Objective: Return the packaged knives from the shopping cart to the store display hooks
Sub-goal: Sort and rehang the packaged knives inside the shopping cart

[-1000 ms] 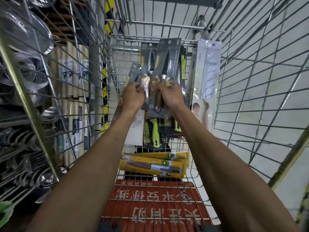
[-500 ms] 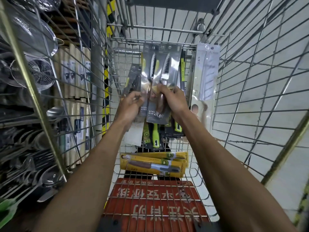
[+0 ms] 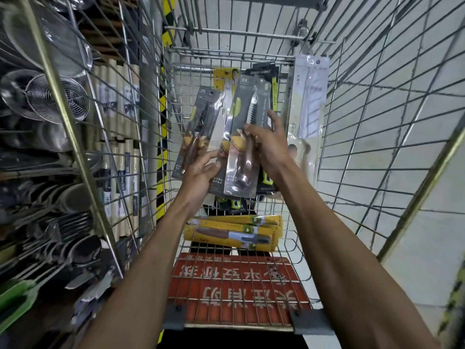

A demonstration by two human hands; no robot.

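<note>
Inside the wire shopping cart I hold two grey packaged knives above the basket. My left hand pinches the lower corner of the left grey package, which tilts to the left. My right hand grips the right grey package, which holds a serrated knife; the thumb lies on its front and the fingers are behind. More packages stand behind them: a yellow one and black ones with green handles. Yellow packaged knives lie flat on the cart floor.
A tall white packaged cleaver leans in the cart's far right corner. The red child-seat flap is nearest to me. To the left, a wire rack holds metal strainers, paper rolls and utensils. Pale floor tiles lie to the right.
Both hands have lifted slightly and moved apart, so the left grey package now fans out to the left, away from the one in my right hand.
</note>
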